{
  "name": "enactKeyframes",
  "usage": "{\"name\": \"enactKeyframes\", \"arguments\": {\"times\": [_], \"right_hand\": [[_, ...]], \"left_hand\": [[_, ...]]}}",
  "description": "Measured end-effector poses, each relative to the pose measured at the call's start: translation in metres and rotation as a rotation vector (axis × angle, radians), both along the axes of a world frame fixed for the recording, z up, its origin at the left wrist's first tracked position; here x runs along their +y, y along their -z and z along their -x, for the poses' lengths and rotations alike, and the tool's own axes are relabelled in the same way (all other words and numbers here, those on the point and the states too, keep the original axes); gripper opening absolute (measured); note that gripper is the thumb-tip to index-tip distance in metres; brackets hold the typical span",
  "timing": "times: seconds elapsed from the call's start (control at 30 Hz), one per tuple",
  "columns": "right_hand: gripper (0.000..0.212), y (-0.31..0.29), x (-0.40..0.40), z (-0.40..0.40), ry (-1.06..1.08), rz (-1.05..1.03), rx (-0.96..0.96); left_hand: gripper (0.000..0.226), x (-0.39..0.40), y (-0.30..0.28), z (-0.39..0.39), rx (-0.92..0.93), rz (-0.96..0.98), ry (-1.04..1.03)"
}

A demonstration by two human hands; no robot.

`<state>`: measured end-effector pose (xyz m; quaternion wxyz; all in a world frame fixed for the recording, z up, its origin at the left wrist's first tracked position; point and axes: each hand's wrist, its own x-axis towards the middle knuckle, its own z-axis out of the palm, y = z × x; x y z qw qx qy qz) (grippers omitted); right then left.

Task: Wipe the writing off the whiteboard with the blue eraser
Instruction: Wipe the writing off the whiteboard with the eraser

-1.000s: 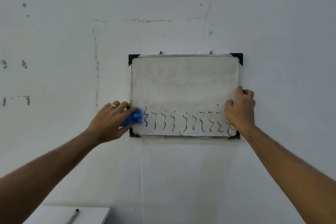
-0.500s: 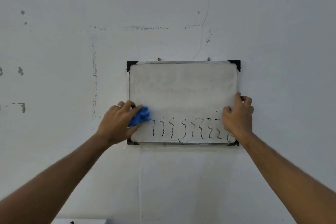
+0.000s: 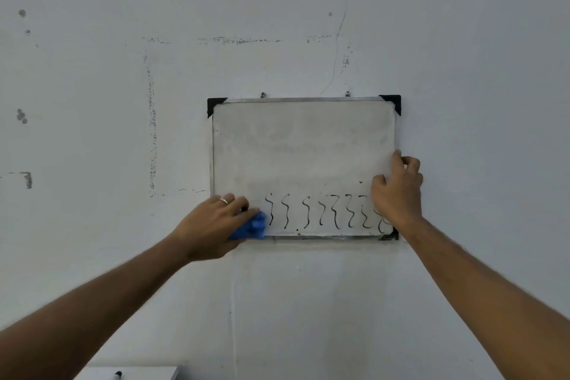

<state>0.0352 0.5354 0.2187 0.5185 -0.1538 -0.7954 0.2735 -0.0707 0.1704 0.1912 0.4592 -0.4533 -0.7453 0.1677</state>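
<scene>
Cloth-like and crumpled, the blue eraser (image 3: 250, 226) looks soft and light, so it should fold under the fingers and need flat, firm pressure rather than a hard squeeze; the best hold is over its back, with fingers on top and the thumb beneath, which is about how the left hand (image 3: 212, 225) has it. That hand's fingers curl over the eraser and press it against the whiteboard (image 3: 303, 145) at the board's 7 o'clock corner, with only the eraser's right end showing past the fingertips. The board hangs on the wall (image 3: 92, 102) from two small fittings on its top edge and is probably thin and light, apt to swing or shift under a sideways wipe. The right hand (image 3: 398, 191) steadies it at 4 o'clock, the thumb lying on the board's face and the fingers bent at its right edge; whether they wrap behind the frame cannot be told. A row of black squiggles (image 3: 320, 213) runs along the bottom from just right of the eraser to the right hand, while the area above looks wiped, only smudged grey.
</scene>
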Motion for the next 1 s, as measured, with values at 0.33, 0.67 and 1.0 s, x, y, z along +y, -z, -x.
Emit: {"name": "enactKeyframes", "arguments": {"times": [0.33,0.67,1.0], "right_hand": [[0.062,0.001,0.003,0.001,-0.018,-0.008,0.009],[0.063,0.002,0.003,0.002,-0.009,0.000,0.014],[0.062,0.003,0.006,0.003,-0.021,-0.014,0.018]], "left_hand": [[0.059,0.021,0.010,-0.002,-0.037,-0.168,0.046],[0.062,0.034,-0.013,0.001,-0.008,-0.133,0.049],[0.060,0.049,-0.021,-0.001,-0.012,-0.265,0.059]]}}
